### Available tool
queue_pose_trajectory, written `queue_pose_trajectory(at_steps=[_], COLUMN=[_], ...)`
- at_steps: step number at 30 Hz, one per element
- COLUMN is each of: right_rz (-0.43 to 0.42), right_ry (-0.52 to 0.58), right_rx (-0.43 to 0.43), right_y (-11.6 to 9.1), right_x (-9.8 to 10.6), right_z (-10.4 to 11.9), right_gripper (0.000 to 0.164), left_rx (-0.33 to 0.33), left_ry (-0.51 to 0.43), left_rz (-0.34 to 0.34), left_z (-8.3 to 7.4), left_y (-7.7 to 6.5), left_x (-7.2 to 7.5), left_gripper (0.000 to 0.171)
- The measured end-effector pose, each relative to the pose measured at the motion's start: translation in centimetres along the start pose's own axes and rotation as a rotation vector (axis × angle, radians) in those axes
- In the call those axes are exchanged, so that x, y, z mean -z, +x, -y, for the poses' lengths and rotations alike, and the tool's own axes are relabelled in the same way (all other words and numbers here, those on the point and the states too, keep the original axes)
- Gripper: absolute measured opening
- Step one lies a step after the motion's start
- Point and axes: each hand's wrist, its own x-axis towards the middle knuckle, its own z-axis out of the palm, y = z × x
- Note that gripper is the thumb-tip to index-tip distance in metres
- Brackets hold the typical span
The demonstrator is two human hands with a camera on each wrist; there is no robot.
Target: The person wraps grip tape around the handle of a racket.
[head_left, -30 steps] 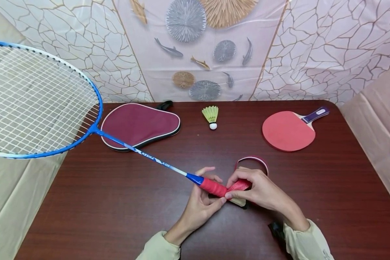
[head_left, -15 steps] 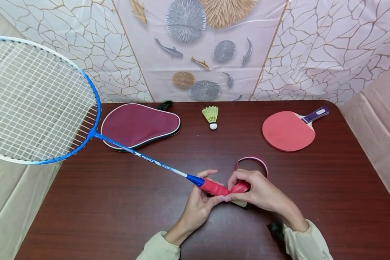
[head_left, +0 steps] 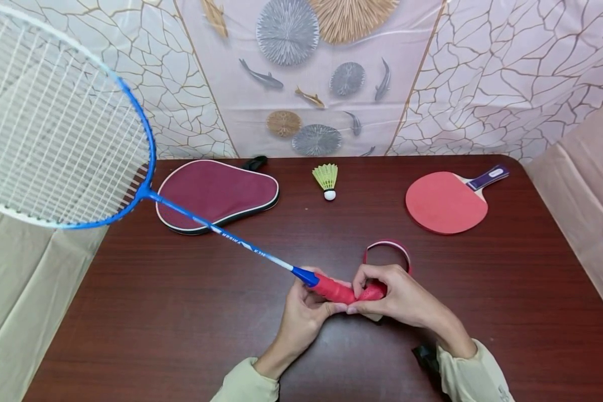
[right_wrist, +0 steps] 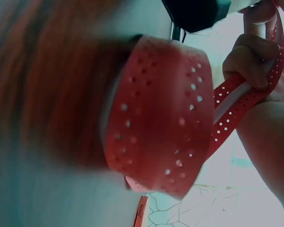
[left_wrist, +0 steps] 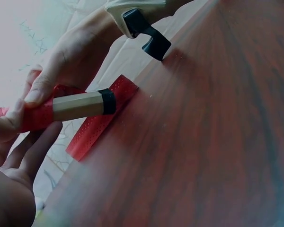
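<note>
A blue and white badminton racket (head_left: 231, 239) slants across the head view, its strung head raised at the left. My left hand (head_left: 297, 321) holds it by the handle, fingers under the red wrap and thumb near the wrap's lower edge. Pinched between my right hand's (head_left: 404, 293) thumb and fingers is red perforated grip tape (right_wrist: 158, 118), at the end of the wrapped part. From there a strip of the tape hangs in a wide loop. The left wrist view shows the bare wooden end of the handle (left_wrist: 78, 105), black at its butt.
On the brown table (head_left: 181, 324), a maroon paddle case (head_left: 216, 192) lies back left, under the racket's shaft in this view. A yellow shuttlecock (head_left: 325, 180) lies at the back middle. The red table tennis paddle (head_left: 447, 202) is back right. Patterned cloth (head_left: 306, 84) hangs behind.
The racket's head dipped slightly, then swung up as the racket turned. My left fingers have drawn in under the handle. My right hand keeps its pinch on the grip tape, almost in place.
</note>
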Motion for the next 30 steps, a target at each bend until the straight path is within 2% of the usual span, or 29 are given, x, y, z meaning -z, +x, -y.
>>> queue_pose_trajectory(at_steps=[3,7,12,17,24,30], right_rz=[-0.02,-0.045,-0.052,-0.047,-0.043,-0.127], right_ry=[-0.013,-0.009,-0.014,-0.034,-0.094,-0.174], right_rx=[0.021,0.024,-0.003,0.015,0.053,0.03], right_y=[0.06,0.14,0.13,0.02,0.04,0.12], right_x=[-0.12,-0.27,-0.25,-0.09,-0.12,-0.13], right_z=[-0.13,-0.21,0.02,0.2,0.15,0.07], right_gripper=[0.03,0.032,0.033,0.029,0.028,0.037], left_rx=[0.012,-0.014,-0.066,-0.035,-0.029,-0.074], left_ry=[0.017,-0.008,-0.021,-0.058,-0.018,-0.044], left_rz=[-0.041,-0.053,-0.017,0.024,-0.019,-0.03], left_z=[-0.05,-0.03,0.26,0.54,0.75,0.83], left_y=[0.03,0.21,0.19,-0.02,-0.23,-0.09], left_x=[0.07,-0.11,-0.48,-0.78,-0.9,-0.79], left_gripper=[0.052,0.049,0.049,0.054,0.05,0.048])
